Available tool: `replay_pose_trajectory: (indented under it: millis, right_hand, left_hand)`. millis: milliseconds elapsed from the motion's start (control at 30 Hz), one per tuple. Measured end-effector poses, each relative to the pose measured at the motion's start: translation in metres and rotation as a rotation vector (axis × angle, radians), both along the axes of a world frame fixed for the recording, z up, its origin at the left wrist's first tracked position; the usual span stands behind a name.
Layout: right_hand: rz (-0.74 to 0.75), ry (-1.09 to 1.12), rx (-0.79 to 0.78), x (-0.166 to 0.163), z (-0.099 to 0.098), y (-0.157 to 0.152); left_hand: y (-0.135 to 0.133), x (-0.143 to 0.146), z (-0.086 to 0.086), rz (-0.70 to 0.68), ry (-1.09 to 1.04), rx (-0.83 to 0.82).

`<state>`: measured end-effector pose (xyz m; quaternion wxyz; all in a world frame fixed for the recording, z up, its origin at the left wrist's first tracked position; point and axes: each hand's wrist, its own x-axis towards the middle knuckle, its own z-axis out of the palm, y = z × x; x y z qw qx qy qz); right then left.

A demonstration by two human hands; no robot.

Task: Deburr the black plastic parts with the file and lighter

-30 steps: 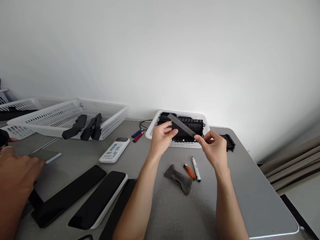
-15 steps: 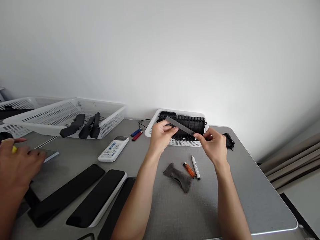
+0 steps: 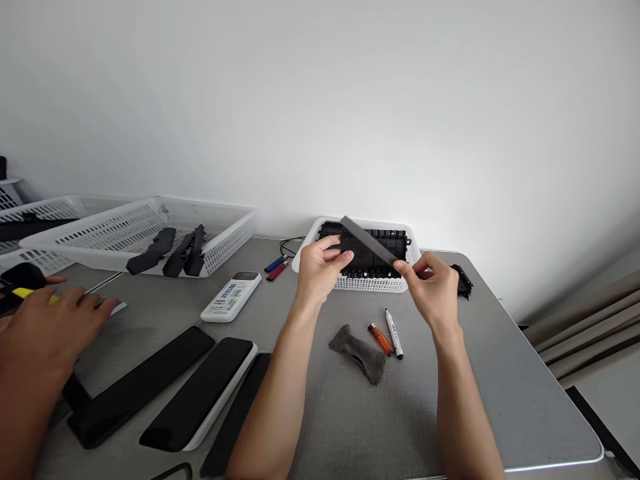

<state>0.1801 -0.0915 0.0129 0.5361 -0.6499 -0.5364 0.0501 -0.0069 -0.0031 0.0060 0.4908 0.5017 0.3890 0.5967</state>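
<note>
My right hand (image 3: pixel 434 290) pinches the lower right end of a thin, flat grey strip (image 3: pixel 367 240) between thumb and fingers. The strip slants up to the left, its far end free in the air. Just below that far end is my left hand (image 3: pixel 323 270), thumb and fingers a little apart and seemingly off the strip. Behind both hands, ribbed black plastic parts (image 3: pixel 373 257) lie in a small white basket (image 3: pixel 370 285). On the table under my hands are a grey cloth (image 3: pixel 359 353), an orange lighter (image 3: pixel 381 339) and a white marker (image 3: pixel 394 333).
Left of me, another person's hand (image 3: pixel 55 330) is by a yellow object (image 3: pixel 23 292). Black-screened devices (image 3: pixel 200 393), a white handheld device (image 3: pixel 231 297), blue (image 3: pixel 275 264) and red (image 3: pixel 277 271) lighters and a large white basket (image 3: pixel 230 243) stand there. Another black part (image 3: pixel 464 282) lies right.
The strip has tilted more steeply, its left end rising away from my left hand, which has loosened from it. The other person's hand has shifted right.
</note>
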Motion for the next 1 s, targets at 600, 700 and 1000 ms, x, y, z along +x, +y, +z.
replay_pose_trajectory:
  millis: [600,700,1000]
  right_hand:
    - [-0.032,-0.027,0.018,-0.001,0.0,0.004]
    - [-0.11,-0.038,0.051,0.014,0.001,0.003]
    - [-0.008,-0.002,0.058,0.004,0.001,0.001]
  left_hand:
    - [0.002,-0.005,-0.001,0.024,0.045,-0.008]
    - [0.002,-0.006,-0.001,0.019,0.041,-0.017]
    - [-0.001,-0.003,0.003,0.023,0.041,-0.051]
